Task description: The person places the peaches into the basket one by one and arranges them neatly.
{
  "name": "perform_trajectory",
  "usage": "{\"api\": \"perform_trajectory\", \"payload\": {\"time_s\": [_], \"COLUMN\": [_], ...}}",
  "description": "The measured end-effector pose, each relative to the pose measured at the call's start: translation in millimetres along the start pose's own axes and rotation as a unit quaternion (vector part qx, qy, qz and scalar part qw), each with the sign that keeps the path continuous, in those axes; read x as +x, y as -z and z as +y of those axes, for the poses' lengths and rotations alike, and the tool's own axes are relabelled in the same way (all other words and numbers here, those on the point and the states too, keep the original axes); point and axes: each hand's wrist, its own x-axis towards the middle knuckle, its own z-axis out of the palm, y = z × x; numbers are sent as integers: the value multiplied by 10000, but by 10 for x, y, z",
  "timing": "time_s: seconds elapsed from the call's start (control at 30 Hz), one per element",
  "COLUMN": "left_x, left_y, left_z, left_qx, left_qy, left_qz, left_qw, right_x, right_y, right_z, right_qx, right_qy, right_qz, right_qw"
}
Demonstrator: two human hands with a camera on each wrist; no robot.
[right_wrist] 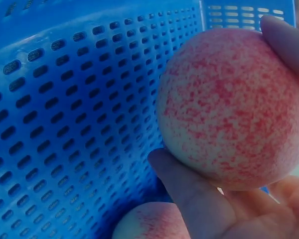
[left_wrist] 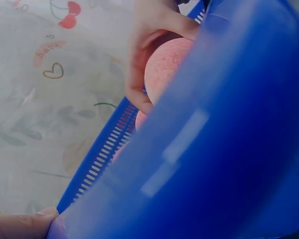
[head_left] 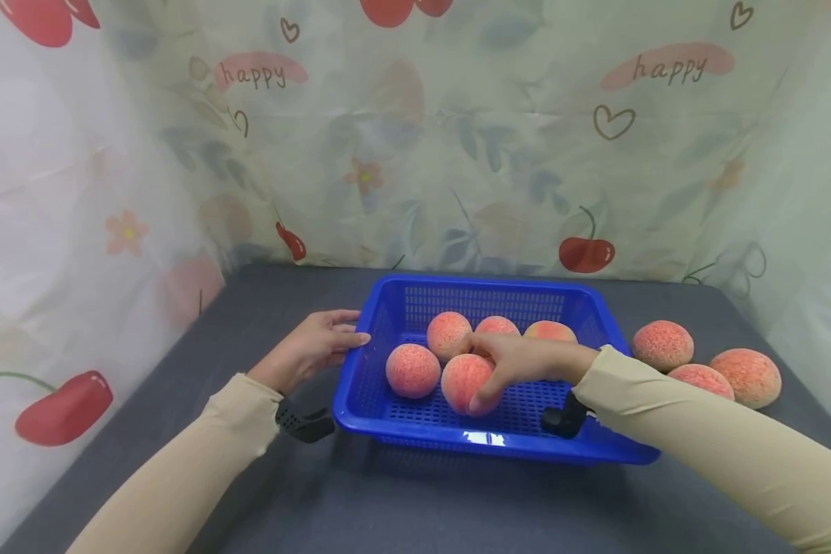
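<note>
Peach (head_left: 464, 385) in wide-curled R hand (head_left: 519, 360), L hand (head_left: 315, 342) holding bskt (head_left: 415, 431) rim.

Printed curtain (head_left: 415, 154) behind grey tabletop (head_left: 305, 500)

Dark table (head_left: 422, 508): blue basket (head_left: 415, 431), peaches (head_left: 748, 377) (three) at right.

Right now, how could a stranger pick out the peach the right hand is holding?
On the dark table stands a blue basket with several peaches inside. Towards its near rim, find the right hand. In the head view, the held peach appears closest to that rim and, unlike its neighbours, is gripped by that hand.
</note>
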Motion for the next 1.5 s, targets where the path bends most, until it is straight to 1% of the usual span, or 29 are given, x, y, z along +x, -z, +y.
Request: {"api": "perform_trajectory", "payload": {"time_s": [0.03,0.23,0.4,0.57,0.7,1.07,1.37,1.5], "left_x": [1,9,11,4,-4,-10,-5,2], "left_y": [-1,2,2,8,12,15,14,11], "left_z": [3,0,-7,-2,-5,-7,-10,-9], "left_qx": [-22,-2,-2,-44,-46,-3,-18,-22], "left_qy": [11,-16,-14,-38,-39,-27,-11,24], "left_qz": [4,-3,18,-37,-32,4,7,33], "left_qw": [10000,10000,10000,10000,10000,10000,10000,10000], "right_x": [6,46,79,103,132,193,237,245], "right_y": [-5,-33,-48,-60,-87,-172,-197,-213], "right_z": [1,1,-23,-49,-46,-48,-70,-84], "right_qx": [29,118,-75,-254,-151,217,45,242], "right_qy": [0,310,395,324,223,313,434,333], "right_qz": [-38,-280,-306,-359,-505,-819,-779,-786], "right_qw": [10000,9991,9987,9985,9984,9959,9960,9961]}}
